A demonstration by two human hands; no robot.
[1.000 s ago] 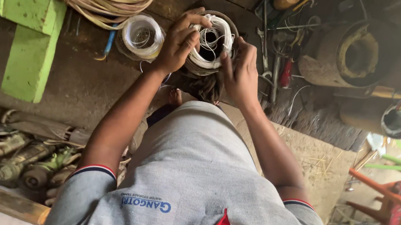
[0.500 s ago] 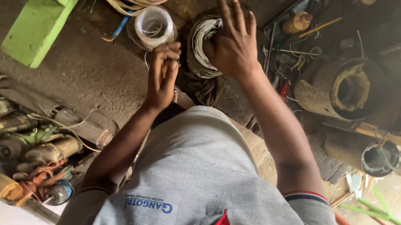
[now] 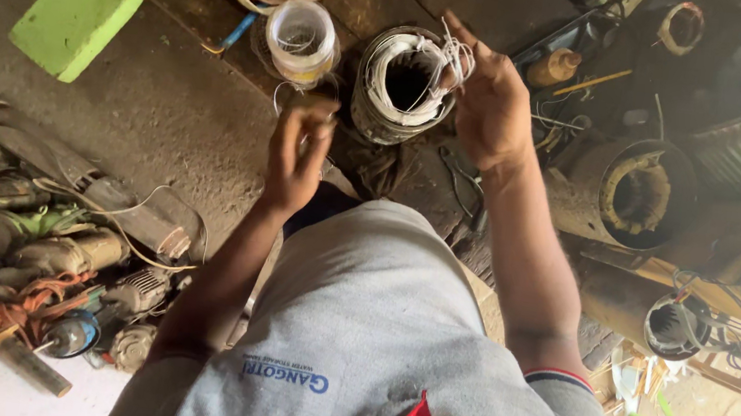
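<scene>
- Just beyond your left fingers (image 3: 310, 122), on the floor, stands a small clear spool (image 3: 301, 37) of thin cord; your left hand (image 3: 297, 158) is raised, fingers pinched together as if on a fine strand, though the strand itself is too thin to make out for certain.
- Between your two sets of fingers sits the motor stator (image 3: 403, 86), upright on the floor, its bore facing you and its white windings bulging round the rim.
- At your right fingers (image 3: 462, 56) a small tangle of white wire ends (image 3: 452, 59) lifts off the stator's rim; your right hand (image 3: 493, 110) holds them in a loose grasp against the edge, thumb side toward the bore.
- To do this well, I judge you should keep the strand taut between both hands, so it lies flat on the windings and does not loop.
- Hold the wire ends close to the rim with the right fingers; pulled outward, they could drag the coil from its slots.
- Your left forearm rises steeply from the elbow, wrist bent slightly inward; your right arm reaches further and straighter, wrist tipped toward the stator.
- Past your right fingers lie other motor housings (image 3: 632, 196) and scattered tools; keep the strand away from them.
</scene>
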